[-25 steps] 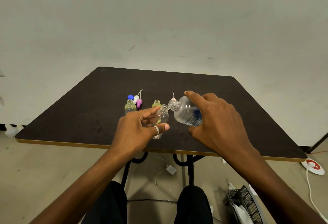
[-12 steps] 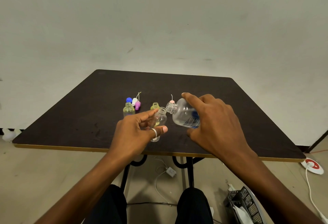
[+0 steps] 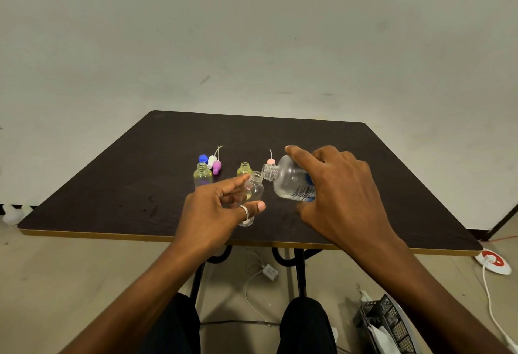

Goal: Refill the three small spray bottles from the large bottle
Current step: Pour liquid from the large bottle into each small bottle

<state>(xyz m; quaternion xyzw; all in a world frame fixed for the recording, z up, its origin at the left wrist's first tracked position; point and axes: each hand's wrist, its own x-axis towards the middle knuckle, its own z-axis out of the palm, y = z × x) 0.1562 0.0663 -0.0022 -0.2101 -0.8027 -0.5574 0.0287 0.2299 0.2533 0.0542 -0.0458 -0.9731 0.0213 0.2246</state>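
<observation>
A: Where's the small bottle [image 3: 253,189]?

B: Your left hand [image 3: 215,213] grips it upright, near the table [image 3: 112,185] front edge.

A: And the big bottle [image 3: 291,180]?

B: Clasped in your right hand [image 3: 342,194], lying nearly flat, neck pointing nine o'clock, mouth just beside the small bottle's rim at its three o'clock. Label print is unreadable.
</observation>
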